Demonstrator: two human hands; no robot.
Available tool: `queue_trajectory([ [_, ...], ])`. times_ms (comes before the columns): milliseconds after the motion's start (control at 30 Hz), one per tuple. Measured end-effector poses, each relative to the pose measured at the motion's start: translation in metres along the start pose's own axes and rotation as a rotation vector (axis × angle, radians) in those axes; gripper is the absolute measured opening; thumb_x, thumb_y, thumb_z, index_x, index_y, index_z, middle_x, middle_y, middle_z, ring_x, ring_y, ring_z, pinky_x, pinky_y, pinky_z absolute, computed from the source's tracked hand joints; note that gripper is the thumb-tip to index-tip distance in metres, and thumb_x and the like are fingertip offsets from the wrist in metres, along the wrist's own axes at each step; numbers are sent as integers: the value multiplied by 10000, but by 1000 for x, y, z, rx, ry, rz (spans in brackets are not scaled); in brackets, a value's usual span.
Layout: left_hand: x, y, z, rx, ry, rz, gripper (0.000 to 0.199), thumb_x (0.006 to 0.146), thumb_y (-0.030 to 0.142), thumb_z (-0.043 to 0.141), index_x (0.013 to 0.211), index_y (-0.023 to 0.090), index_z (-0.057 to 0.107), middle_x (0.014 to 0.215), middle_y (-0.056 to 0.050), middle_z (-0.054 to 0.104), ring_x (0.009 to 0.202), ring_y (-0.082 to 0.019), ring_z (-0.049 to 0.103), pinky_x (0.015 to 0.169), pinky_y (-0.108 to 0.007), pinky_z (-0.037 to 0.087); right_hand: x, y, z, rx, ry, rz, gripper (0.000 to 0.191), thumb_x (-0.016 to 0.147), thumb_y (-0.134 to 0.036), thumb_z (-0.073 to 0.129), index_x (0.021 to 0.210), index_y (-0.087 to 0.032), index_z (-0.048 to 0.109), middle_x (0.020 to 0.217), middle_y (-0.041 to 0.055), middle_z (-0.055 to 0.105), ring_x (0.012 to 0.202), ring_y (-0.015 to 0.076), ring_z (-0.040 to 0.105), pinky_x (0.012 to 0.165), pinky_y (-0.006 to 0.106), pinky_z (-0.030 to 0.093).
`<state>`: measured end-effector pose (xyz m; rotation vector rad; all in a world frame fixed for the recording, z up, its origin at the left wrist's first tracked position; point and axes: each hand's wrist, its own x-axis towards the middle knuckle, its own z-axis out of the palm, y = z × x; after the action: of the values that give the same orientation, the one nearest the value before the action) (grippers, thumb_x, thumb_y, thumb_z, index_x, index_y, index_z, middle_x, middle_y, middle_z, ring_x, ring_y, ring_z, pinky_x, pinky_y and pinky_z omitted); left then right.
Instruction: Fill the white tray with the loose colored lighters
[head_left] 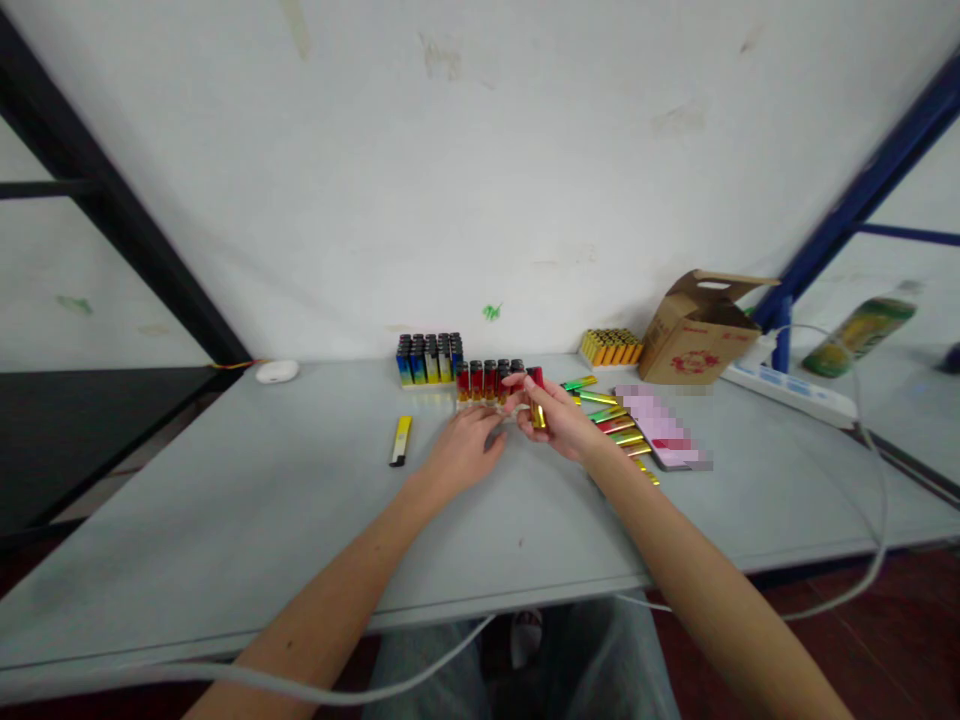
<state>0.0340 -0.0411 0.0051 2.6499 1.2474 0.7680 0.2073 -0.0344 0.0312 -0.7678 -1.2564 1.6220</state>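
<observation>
Upright between the fingers of my right hand (559,412) is a red and gold lighter (538,402). My left hand (466,447) rests palm down with its fingers stretched forward and the thumb apart, at the front of a group of red and gold lighters (476,382) standing in a clear holder. Some of those lighters are hidden behind my hands. To the left of my left hand a single yellow lighter (402,440) lies flat. Loose lighters in green, red and gold (616,424) lie right of my right hand, partly covered by the forearm.
Blue and yellow lighters (429,360) stand at the wall; a block of orange lighters (611,348) is farther right. Around are a cardboard box (690,335), a pixelated phone (664,425), a power strip (791,393), a white case (277,372), a bottle (861,330) and a cable (881,500).
</observation>
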Motion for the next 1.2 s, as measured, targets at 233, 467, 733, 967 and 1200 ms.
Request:
queue_trajectory([
  [233,1,-3,4,-3,10,18,246,870,190,522,1072,166,659,1115,-113,676,1078,-248,600,986,-426,461,4,-5,-3,213,-16,126,405,860,-509,455,1017,-179,627,725,20,603,467,90,324,371,196,217],
  [467,-1,-5,6,-6,23,36,268,867,183,532,1111,153,640,1142,-113,673,1129,-242,583,1020,-419,441,1,-10,0,332,-42,106,395,855,-361,369,1075,-151,621,957,92,674,743,157,564,634,261,458],
  [733,-1,-7,7,-4,19,36,251,865,196,546,1093,170,647,1156,-102,672,1155,-243,571,1034,-420,432,1,-10,3,348,-10,105,392,894,-326,323,1100,-144,603,1119,121,660,904,181,625,737,290,507],
  [967,-1,-4,5,-1,4,24,240,863,186,540,1078,166,645,1164,-110,667,1162,-244,569,1037,-425,429,3,-2,2,273,-42,59,317,935,-392,393,1083,-198,595,1067,85,682,925,177,636,765,301,504],
  [1200,-1,-5,6,2,-6,26,281,864,191,542,1130,153,623,1188,-116,653,1186,-244,552,1049,-418,416,3,2,2,299,-30,34,274,942,-391,419,1038,-208,598,1065,65,688,920,172,643,816,316,495],
])
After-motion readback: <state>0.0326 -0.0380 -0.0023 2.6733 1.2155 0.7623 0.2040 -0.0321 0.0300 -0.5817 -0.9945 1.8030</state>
